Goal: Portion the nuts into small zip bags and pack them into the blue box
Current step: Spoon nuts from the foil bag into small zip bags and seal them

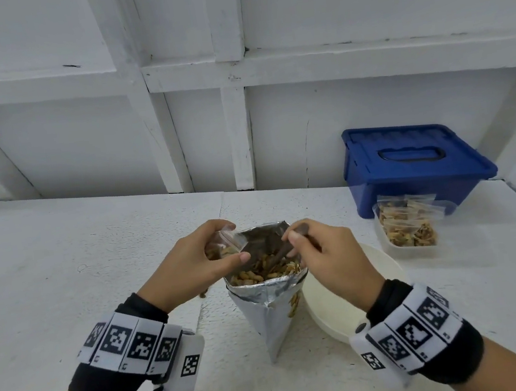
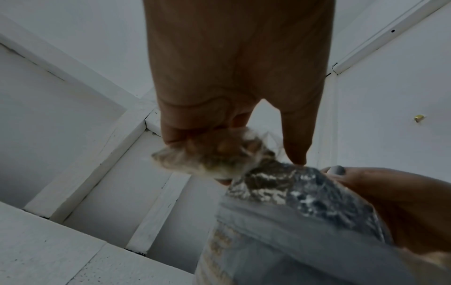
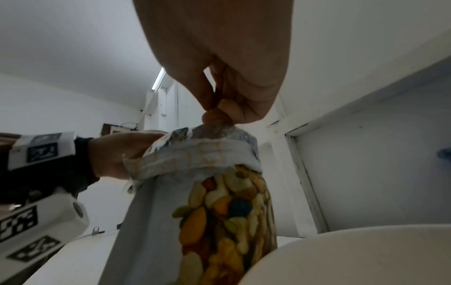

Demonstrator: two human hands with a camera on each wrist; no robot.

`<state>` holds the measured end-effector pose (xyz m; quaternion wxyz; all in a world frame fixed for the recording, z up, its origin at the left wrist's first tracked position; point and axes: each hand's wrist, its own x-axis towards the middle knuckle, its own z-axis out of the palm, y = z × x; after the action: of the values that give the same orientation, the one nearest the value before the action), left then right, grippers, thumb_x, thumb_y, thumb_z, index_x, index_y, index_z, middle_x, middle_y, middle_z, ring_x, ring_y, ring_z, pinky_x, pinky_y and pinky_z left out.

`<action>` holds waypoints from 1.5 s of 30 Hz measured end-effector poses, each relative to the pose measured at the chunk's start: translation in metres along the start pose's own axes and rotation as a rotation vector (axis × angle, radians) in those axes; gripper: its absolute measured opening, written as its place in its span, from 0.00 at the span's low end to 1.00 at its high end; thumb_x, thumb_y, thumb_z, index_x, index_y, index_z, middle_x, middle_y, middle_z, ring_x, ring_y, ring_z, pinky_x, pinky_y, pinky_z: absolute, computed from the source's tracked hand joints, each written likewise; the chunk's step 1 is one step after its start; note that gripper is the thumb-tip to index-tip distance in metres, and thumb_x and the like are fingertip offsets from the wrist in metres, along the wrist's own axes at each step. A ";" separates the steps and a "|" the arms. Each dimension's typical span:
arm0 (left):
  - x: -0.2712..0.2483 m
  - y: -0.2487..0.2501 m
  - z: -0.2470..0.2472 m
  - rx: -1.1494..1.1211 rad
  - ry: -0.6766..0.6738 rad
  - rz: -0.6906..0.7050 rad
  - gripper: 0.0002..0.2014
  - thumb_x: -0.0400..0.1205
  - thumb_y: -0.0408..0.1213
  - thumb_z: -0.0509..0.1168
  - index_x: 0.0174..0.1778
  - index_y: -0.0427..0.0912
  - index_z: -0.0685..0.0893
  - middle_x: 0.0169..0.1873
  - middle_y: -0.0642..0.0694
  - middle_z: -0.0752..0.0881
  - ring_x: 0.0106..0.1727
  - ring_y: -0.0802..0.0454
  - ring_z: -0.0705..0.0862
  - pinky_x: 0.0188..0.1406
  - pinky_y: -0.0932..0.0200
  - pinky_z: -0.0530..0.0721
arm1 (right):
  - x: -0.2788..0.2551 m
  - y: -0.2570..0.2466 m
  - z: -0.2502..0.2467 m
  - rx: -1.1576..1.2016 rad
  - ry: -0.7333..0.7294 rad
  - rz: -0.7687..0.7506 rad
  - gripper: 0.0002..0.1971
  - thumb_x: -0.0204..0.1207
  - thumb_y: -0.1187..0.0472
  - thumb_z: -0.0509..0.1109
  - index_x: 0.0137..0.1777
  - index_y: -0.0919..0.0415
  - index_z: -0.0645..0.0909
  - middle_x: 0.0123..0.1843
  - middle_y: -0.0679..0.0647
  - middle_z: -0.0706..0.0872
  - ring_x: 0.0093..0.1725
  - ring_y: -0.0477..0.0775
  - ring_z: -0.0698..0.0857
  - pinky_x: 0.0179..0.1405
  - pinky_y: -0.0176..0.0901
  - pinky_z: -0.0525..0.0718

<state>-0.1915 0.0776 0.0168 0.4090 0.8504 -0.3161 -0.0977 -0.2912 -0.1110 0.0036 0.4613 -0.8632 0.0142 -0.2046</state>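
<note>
— Room to move? Bare white table (image 1: 61, 254) on the left, wall right behind.
— On the right? Tight: white bowl (image 1: 337, 309) touching the nut bag (image 1: 272, 311), tub of filled bags (image 1: 408, 228) against the blue box (image 1: 410, 165).
— Nut bag? Standing tall, mouth up.
— Hands? Left hand (image 1: 190, 266) pinching a small zip bag (image 1: 223, 244) at the rim. Right hand (image 1: 327, 258) gripping a brown scoop (image 1: 277, 253), tip down in the nuts (image 1: 266, 271).

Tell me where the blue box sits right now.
In the head view, the blue box sits at the far right of the white table against the wall, lid on, with a clear tub of filled zip bags just in front of it.
</note>
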 end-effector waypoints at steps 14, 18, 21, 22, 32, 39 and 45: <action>0.000 0.005 -0.012 0.104 -0.080 0.030 0.31 0.68 0.59 0.73 0.64 0.54 0.74 0.43 0.62 0.80 0.42 0.73 0.81 0.36 0.74 0.79 | 0.008 0.013 -0.038 0.299 0.296 0.375 0.11 0.81 0.65 0.59 0.40 0.58 0.81 0.30 0.53 0.86 0.28 0.47 0.78 0.29 0.38 0.75; 0.003 0.005 -0.015 0.199 -0.126 0.026 0.36 0.66 0.62 0.72 0.68 0.51 0.73 0.50 0.58 0.83 0.51 0.62 0.83 0.51 0.63 0.83 | 0.013 0.012 -0.055 0.319 0.351 0.350 0.11 0.80 0.66 0.59 0.41 0.62 0.81 0.29 0.53 0.86 0.26 0.45 0.77 0.27 0.36 0.74; 0.004 0.012 -0.013 0.258 -0.154 0.040 0.39 0.63 0.66 0.69 0.68 0.52 0.73 0.51 0.59 0.81 0.49 0.61 0.82 0.49 0.66 0.81 | 0.017 0.007 -0.064 0.331 0.387 0.300 0.10 0.80 0.67 0.59 0.42 0.64 0.81 0.27 0.53 0.86 0.24 0.44 0.76 0.24 0.34 0.74; 0.005 0.014 -0.012 0.264 -0.158 0.045 0.39 0.62 0.67 0.68 0.68 0.52 0.73 0.50 0.59 0.80 0.49 0.62 0.81 0.48 0.67 0.80 | 0.019 0.004 -0.066 0.334 0.395 0.282 0.10 0.80 0.67 0.59 0.41 0.63 0.81 0.27 0.53 0.87 0.24 0.44 0.76 0.24 0.34 0.75; 0.008 0.024 0.005 0.071 -0.080 0.064 0.30 0.69 0.52 0.76 0.65 0.52 0.75 0.46 0.65 0.80 0.48 0.70 0.80 0.46 0.74 0.81 | 0.028 -0.039 -0.048 0.139 0.294 0.020 0.09 0.82 0.64 0.60 0.42 0.59 0.79 0.31 0.49 0.85 0.26 0.39 0.81 0.25 0.27 0.76; 0.004 0.013 0.003 -0.108 0.080 0.039 0.26 0.63 0.64 0.72 0.54 0.60 0.77 0.44 0.56 0.85 0.41 0.59 0.85 0.31 0.59 0.85 | 0.029 -0.069 -0.054 -0.086 0.357 -0.447 0.11 0.80 0.61 0.59 0.45 0.64 0.81 0.31 0.57 0.85 0.27 0.53 0.81 0.25 0.45 0.78; 0.003 0.004 -0.007 -0.124 0.175 0.045 0.18 0.67 0.56 0.70 0.52 0.64 0.76 0.45 0.57 0.85 0.46 0.66 0.84 0.40 0.72 0.82 | 0.026 -0.042 -0.069 0.034 0.406 -0.214 0.06 0.80 0.56 0.61 0.43 0.51 0.78 0.31 0.42 0.82 0.31 0.46 0.82 0.31 0.32 0.81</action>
<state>-0.1885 0.0786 0.0248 0.4889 0.8215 -0.2917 -0.0330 -0.2997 -0.1467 0.0798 0.4389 -0.7932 0.0115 -0.4220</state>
